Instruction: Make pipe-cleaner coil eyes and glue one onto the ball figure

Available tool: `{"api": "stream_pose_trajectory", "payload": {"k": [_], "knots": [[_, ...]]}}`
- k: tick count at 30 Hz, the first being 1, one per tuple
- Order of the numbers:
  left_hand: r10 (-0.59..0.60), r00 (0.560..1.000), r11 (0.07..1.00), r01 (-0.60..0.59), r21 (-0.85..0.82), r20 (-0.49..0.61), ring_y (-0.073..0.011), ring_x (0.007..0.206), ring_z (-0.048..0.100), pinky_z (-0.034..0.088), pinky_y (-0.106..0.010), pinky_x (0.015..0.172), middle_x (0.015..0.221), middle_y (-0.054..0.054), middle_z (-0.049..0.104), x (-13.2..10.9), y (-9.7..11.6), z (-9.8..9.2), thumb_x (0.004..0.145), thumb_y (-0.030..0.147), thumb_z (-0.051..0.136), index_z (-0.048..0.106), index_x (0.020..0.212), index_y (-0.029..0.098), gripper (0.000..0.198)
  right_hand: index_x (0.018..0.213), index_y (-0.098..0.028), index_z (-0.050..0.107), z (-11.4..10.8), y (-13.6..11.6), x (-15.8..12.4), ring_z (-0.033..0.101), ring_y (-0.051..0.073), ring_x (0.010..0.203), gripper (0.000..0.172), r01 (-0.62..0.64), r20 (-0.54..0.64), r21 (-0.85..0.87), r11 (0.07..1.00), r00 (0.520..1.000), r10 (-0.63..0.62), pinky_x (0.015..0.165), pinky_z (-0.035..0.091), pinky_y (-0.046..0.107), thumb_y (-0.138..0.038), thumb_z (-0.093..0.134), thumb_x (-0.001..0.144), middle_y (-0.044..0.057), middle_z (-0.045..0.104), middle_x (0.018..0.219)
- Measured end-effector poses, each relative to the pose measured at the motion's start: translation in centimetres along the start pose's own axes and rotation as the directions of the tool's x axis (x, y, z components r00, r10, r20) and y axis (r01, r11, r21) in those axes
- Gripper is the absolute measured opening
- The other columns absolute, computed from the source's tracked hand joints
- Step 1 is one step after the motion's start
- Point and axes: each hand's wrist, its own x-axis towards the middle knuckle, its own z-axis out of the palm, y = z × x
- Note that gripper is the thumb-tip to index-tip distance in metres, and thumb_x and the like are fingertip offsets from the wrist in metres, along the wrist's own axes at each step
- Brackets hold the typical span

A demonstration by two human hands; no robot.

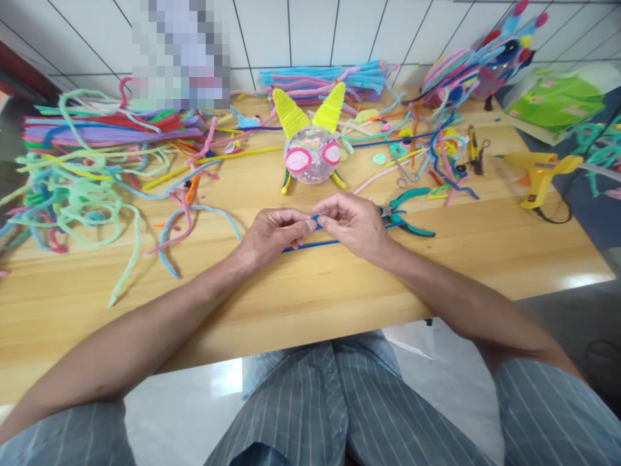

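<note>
A white, dark-lined wall (313, 32) backs the pale wood-grained bench (291, 304). Over it, the left hand (276, 233) and right hand (356, 223) share a pinching grip on a small, partly hidden blue piece (316, 221), before a clear yellow-eared ball figure (310, 144).

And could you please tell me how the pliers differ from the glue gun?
The pliers have teal handles, while the glue gun is yellow with an orange trigger. The pliers have two spread handles; the glue gun has a single grip. The pliers lie close by the right hand, the glue gun farther off to the right. Both lie on the table.
</note>
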Motion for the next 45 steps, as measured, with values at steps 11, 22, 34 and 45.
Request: {"api": "stream_pose_trajectory", "payload": {"k": [11, 22, 34, 45], "knots": [[-0.033, 0.996, 0.992, 0.023, -0.125, -0.080, -0.0091, 0.053, 0.054, 0.042, -0.021, 0.054, 0.057, 0.001, 0.065, -0.4, 0.1, 0.4, 0.073, 0.046, 0.091, 0.083, 0.076, 0.018, 0.030, 0.106, -0.022, 0.071, 0.0, 0.2, -0.2, 0.071, 0.017, 0.085, 0.022, -0.104, -0.053, 0.097, 0.990, 0.993, 0.109, 0.074, 0.058, 0.029, -0.031, 0.075, 0.087, 0.002, 0.076, 0.095], [0.006, 1.000, 0.998, -0.004, -0.067, 0.027, -0.0114, 0.057, 0.057, 0.048, -0.024, 0.059, 0.062, -0.002, 0.068, -0.3, 0.5, 0.0, 0.072, 0.059, 0.090, 0.080, 0.077, 0.016, 0.044, 0.092, -0.020, 0.072, 0.1, 0.1, 0.1, 0.068, 0.013, 0.070, 0.011, -0.120, -0.001, 0.107, 0.987, 0.993, 0.121, 0.066, 0.054, 0.027, -0.027, 0.070, 0.084, 0.001, 0.077, 0.083], [0.065, 0.998, 0.995, -0.067, 0.072, 0.026, -0.0103, 0.054, 0.055, 0.047, -0.023, 0.055, 0.061, -0.001, 0.068, -0.1, 0.6, -0.2, 0.070, 0.055, 0.092, 0.082, 0.077, 0.016, 0.040, 0.094, -0.019, 0.072, 0.1, -0.3, 0.0, 0.072, 0.014, 0.071, 0.018, -0.189, 0.063, 0.210, 0.959, 0.982, 0.180, 0.067, 0.058, 0.026, -0.030, 0.077, 0.080, 0.001, 0.078, 0.082], [0.044, 0.989, 0.998, -0.048, 0.027, 0.142, -0.0116, 0.054, 0.057, 0.045, -0.022, 0.053, 0.058, -0.002, 0.065, 0.3, 0.8, -0.8, 0.078, 0.062, 0.086, 0.078, 0.080, 0.016, 0.046, 0.086, -0.018, 0.072, -0.3, -0.5, 0.5, 0.067, 0.012, 0.065, 0.014, -0.253, 0.081, 0.245, 0.936, 0.967, 0.241, 0.060, 0.056, 0.024, -0.028, 0.077, 0.078, 0.001, 0.076, 0.077]]}}
